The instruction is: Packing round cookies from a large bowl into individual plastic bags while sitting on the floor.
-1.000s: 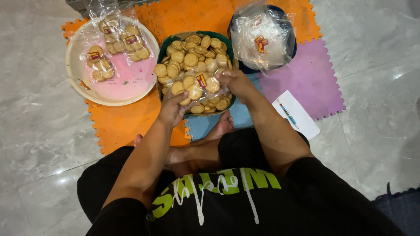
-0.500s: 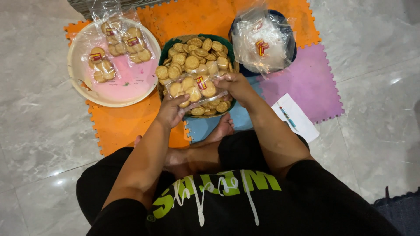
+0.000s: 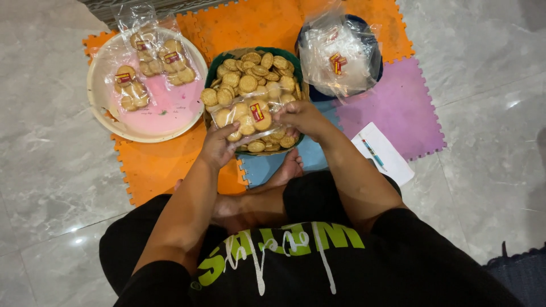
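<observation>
A clear plastic bag of round biscuits (image 3: 247,116) with a small red and yellow label is held between both hands over a green bowl (image 3: 293,57) heaped with loose biscuits. My left hand (image 3: 219,145) grips the bag's lower left edge. Its right end is pinched by my right hand (image 3: 301,116). To the left, a white and pink plate (image 3: 170,111) carries three filled biscuit bags (image 3: 162,57).
A dark blue bowl (image 3: 375,48) at the upper right holds a pile of empty clear bags (image 3: 338,59). Orange, purple and blue foam mats (image 3: 392,105) cover the grey marble floor. A white paper with a pen (image 3: 381,156) lies at the right. My bare foot (image 3: 287,170) rests below the bowl.
Both hands stay on the biscuit bag over the green bowl; they have shifted only slightly. The plate and bowls have not moved.
</observation>
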